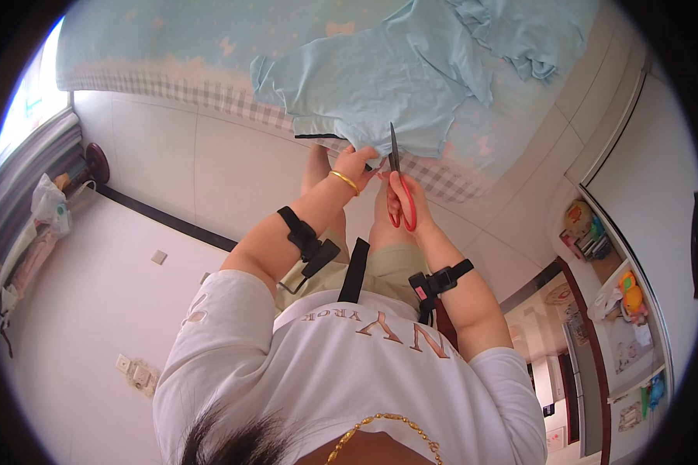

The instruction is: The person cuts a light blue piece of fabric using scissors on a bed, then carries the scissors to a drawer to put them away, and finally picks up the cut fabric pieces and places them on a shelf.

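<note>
A light blue garment [378, 87] lies spread over the edge of a bed. My left hand [356, 164] grips the near edge of this cloth, its thumb on top and the other fingers partly hidden. In my right hand [406, 200] are scissors [394, 152] with red handles, the dark blades pointing away from me over the cloth, close to the right of my left hand. Whether the blades touch the fabric I cannot tell. A black strip [320, 136] runs along part of the garment's near edge.
The bed cover [209, 64] is pale green with a checked border. More light blue cloth [523, 40] lies crumpled at the far right. Tiled floor [151, 131] shows below the bed. Shelves with toys [633, 296] stand at right, and hanging bags [51, 206] are at left.
</note>
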### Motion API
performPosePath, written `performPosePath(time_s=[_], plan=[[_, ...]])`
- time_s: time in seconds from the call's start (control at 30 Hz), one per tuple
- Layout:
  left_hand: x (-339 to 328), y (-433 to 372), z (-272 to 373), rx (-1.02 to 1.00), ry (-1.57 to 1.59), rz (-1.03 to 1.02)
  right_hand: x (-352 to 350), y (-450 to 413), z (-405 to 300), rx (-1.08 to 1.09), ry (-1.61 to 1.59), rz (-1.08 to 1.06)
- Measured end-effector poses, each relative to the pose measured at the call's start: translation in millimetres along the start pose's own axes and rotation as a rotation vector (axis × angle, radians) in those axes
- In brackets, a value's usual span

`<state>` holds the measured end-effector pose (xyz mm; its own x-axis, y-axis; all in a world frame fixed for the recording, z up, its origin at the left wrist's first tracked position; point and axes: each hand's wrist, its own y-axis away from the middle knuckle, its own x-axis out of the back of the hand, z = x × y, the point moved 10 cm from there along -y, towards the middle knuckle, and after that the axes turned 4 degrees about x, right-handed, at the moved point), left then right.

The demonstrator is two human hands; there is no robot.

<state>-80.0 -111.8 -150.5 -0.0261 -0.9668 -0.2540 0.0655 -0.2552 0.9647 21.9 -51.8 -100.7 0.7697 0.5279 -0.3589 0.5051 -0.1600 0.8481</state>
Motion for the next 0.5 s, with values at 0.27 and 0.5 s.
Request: performPosePath(time_s=[0.27, 0.5], plan=[[6.6, 0.4, 7.9, 0.012, 0.036, 0.005, -0.4, 8.2, -3.3, -0.034, 0.124, -0.005], [-11.6, 13.3, 12.1, 0.090, 0.031, -0.068, 2.9, 13.1, -17.0, 0.109, 0.398, 0.072]])
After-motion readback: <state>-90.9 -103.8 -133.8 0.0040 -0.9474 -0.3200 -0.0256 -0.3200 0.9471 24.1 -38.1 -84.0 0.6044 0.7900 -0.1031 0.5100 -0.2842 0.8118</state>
